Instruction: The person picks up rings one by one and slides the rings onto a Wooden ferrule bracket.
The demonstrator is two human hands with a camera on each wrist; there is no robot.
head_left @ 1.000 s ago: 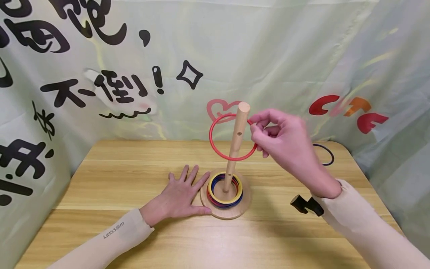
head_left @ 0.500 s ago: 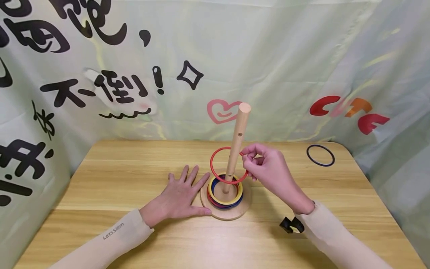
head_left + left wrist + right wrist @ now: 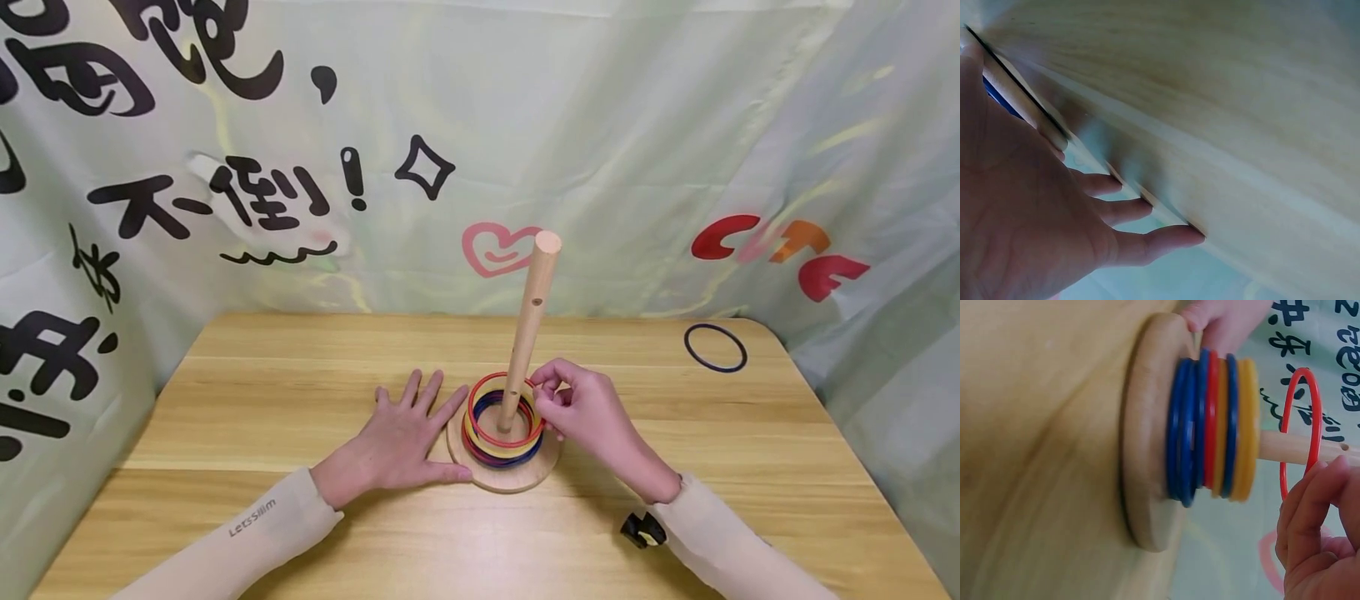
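A wooden peg (image 3: 527, 325) rises from a round wooden base (image 3: 504, 482) on the table. Several blue, red and yellow rings (image 3: 1213, 425) lie stacked around its foot. My right hand (image 3: 581, 408) pinches a red ring (image 3: 1317, 394) at its right side. The right wrist view shows that ring encircling the peg, a gap above the topmost yellow ring (image 3: 1249, 428). My left hand (image 3: 405, 437) lies spread on the table, its thumb and index finger against the base's left edge. The left wrist view shows the palm (image 3: 1029, 212) and straight fingers.
A dark blue ring (image 3: 716, 347) lies flat at the table's back right. A printed cloth (image 3: 600, 125) hangs behind the wooden table (image 3: 247, 400). A black device (image 3: 643, 530) sits under my right wrist.
My right hand has brought the red ring down along the peg, from near its top to just above the stack. The left hand has stayed in place.
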